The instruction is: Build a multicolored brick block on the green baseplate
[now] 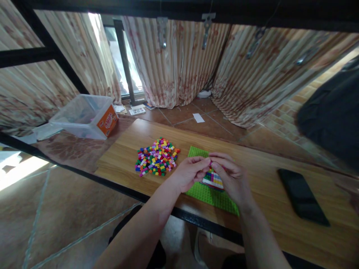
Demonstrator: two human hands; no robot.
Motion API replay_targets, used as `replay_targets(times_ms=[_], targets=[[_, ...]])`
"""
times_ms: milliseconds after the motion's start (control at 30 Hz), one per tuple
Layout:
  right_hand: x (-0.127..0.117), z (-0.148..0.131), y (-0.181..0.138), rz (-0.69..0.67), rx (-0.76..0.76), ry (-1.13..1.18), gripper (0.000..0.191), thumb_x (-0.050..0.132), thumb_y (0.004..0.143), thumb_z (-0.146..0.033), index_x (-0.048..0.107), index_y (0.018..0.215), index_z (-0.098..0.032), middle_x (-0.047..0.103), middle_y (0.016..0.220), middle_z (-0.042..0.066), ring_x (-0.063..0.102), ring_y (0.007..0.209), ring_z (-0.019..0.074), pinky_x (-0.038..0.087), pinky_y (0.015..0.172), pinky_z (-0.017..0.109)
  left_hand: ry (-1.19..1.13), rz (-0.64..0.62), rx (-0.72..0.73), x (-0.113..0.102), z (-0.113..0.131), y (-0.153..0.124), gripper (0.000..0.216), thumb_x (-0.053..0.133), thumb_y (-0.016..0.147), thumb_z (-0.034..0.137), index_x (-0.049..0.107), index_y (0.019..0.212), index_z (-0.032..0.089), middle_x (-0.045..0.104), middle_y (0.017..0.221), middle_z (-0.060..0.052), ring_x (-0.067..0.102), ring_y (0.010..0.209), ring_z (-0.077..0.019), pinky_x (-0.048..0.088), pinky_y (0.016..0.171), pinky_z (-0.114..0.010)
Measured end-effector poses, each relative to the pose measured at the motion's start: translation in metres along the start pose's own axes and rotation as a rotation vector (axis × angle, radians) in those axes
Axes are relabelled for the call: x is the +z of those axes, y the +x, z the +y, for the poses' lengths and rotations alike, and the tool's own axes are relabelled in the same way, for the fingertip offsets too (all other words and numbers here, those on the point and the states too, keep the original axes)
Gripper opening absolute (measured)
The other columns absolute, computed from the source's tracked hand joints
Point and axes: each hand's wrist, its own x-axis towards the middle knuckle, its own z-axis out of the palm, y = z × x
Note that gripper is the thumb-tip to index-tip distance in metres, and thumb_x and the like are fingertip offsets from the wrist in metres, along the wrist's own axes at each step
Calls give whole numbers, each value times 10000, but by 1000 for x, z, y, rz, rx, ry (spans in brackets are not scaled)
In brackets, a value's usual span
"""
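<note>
Over green baseplate (pixel 209 194): both hands pinching small brick (pixel 209 163); clear tub (pixel 84 116) contents unclear.

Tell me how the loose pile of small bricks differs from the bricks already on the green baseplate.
The loose pile of bricks lies jumbled on the bare wooden table; the built bricks sit in flat, ordered rows on the green baseplate. The pile lies in the open, left of both hands; the built patch is partly covered by the left hand and right hand, whose fingertips meet above it. Both are small and many-coloured.
</note>
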Motion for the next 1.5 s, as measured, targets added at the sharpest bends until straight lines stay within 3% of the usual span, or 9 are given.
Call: replay_targets(times_ms=[100, 200, 300, 433, 567, 900, 1333, 1500], targets=[[-1, 0, 1, 13, 22, 25, 112, 671, 856, -341, 758, 904, -287, 700, 1085, 42, 641, 1055, 213, 491, 946, 395, 8, 9, 9, 0, -2, 1, 387, 813, 683, 450, 585, 711, 138, 456, 595, 51, 300, 443, -15, 134, 421, -182], [-10, 8, 3, 129, 50, 4, 104, 713, 815, -354, 747, 853, -263, 713, 1005, 41, 658, 982, 217, 505, 909, 412, 35, 70, 29, -2, -3, 2, 361, 736, 763, 466, 600, 726, 134, 467, 607, 43, 313, 436, -18, 149, 415, -179], [-23, 20, 5, 241, 50, -130, 137, 722, 793, -373, 745, 819, -240, 716, 946, 45, 665, 917, 221, 521, 861, 423, 84, 231, 54, -6, -1, 5, 297, 661, 837, 400, 606, 727, 129, 493, 611, 33, 343, 427, -18, 174, 412, -175], [-30, 33, 3, 180, -4, -340, 171, 685, 821, -396, 755, 805, -240, 718, 947, 56, 655, 917, 226, 502, 889, 438, 136, 399, 56, -8, 2, 7, 223, 612, 868, 290, 601, 715, 128, 511, 597, 29, 384, 422, -22, 205, 417, -173], [-23, 38, 2, 104, -2, -452, 175, 673, 831, -396, 767, 799, -251, 718, 963, 62, 640, 930, 232, 484, 905, 442, 161, 401, 54, -6, 2, 7, 206, 592, 874, 252, 610, 715, 123, 530, 608, 24, 388, 412, -18, 209, 415, -176], [-18, 42, 4, 106, 29, -458, 151, 697, 789, -383, 752, 774, -243, 714, 952, 67, 634, 934, 238, 474, 902, 438, 178, 400, 65, -6, 1, 7, 184, 596, 861, 218, 613, 701, 128, 545, 607, 23, 394, 404, -20, 223, 411, -181], [-20, 39, 6, 68, 219, -386, 316, 713, 749, -474, 749, 920, -210, 738, 1004, 85, 667, 947, 258, 482, 887, 406, 185, 407, 67, -8, 1, 7, 171, 601, 855, 210, 612, 707, 125, 546, 611, 21, 392, 404, -19, 220, 410, -180], [-19, 41, 7, 56, 280, -299, 351, 575, 850, -488, 757, 936, -200, 748, 965, 72, 674, 874, 229, 504, 813, 368, 176, 416, 64, -7, 1, 7, 168, 603, 852, 192, 614, 700, 121, 546, 617, 18, 407, 416, -20, 221, 411, -176]])
